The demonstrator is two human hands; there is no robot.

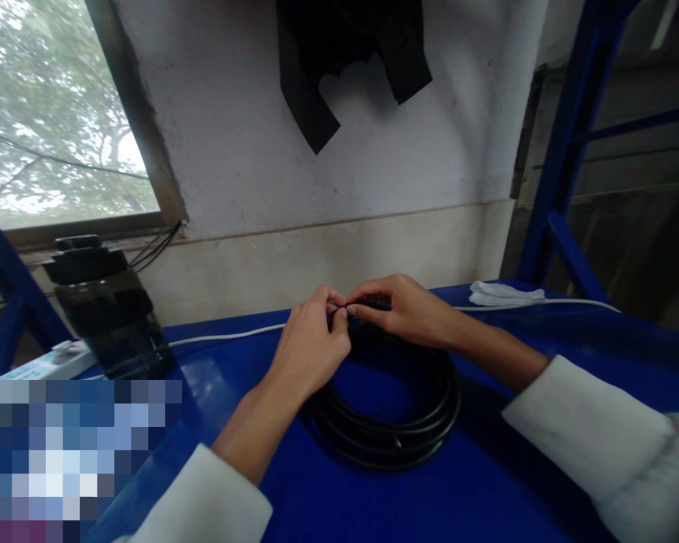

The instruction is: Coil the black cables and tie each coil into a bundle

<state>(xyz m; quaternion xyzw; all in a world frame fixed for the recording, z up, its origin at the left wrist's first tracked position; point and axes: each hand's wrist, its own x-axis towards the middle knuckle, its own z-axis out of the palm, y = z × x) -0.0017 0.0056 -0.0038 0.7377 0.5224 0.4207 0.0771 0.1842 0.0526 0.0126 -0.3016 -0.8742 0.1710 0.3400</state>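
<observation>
A coil of black cable (453, 388) lies on the blue tabletop, its loops stacked in a ring. At the coil's far side my left hand (317, 339) and my right hand (410, 309) meet, fingertips almost touching. Both are closed in a pinch on a thin black strand (344, 305) above the loops; whether it is a tie or the cable's end, I cannot tell. My left fingers partly cover the coil's far left. On the near side of the ring, a small thin tie (380, 416) sticks up from the loops.
A dark water bottle (121, 320) stands at the left by a white power strip (48, 362). Along the back runs a white cord (229, 334), with a white cloth-like bundle (503, 294) at right. Blue frame posts (560, 166) rise at the sides; black clothing (354, 45) hangs on the wall.
</observation>
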